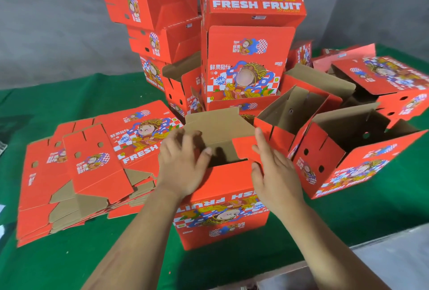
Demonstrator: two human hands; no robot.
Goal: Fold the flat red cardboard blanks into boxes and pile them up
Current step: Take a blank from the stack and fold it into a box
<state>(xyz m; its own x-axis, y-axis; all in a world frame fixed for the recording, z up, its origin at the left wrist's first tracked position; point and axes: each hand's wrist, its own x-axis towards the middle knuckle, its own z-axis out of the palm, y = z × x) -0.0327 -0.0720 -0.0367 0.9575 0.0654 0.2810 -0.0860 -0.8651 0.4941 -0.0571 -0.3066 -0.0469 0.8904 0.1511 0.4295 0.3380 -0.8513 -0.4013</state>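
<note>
**Item: box in hand, flaps going in**

Head view.

- Box (222, 206): stands upright at the near edge of the table (58, 264), about midway along it, printed face toward the person and upside down. The upper end is open, brown inside showing.
- Far flap (218, 124): raised, brown side toward the person.
- Right flap (246, 148): red, tipped inward over the opening.
- Left hand (183, 162): laid over the left rim, fingers nearly straight, tips reaching into the opening. It presses; it does not clasp.
- Right hand (276, 173): fingers extended, thumb under the right flap's near edge, fingers beside and above it, so the flap sits lightly between them.
- Blanks (76, 173): flat stack toward the near-left corner, just beside the box.
- Pile (246, 57): folded boxes stacked at the far edge, more on their sides toward the far-right corner.

Handling note, as judgement: side flaps probably go down first, then the long flaps over them. Press along the score lines, not mid-panel, to avoid creasing. Keep the walls square with the left hand while the right hand turns its flap down; a skewed body will likely stop the flaps from meeting.
</note>
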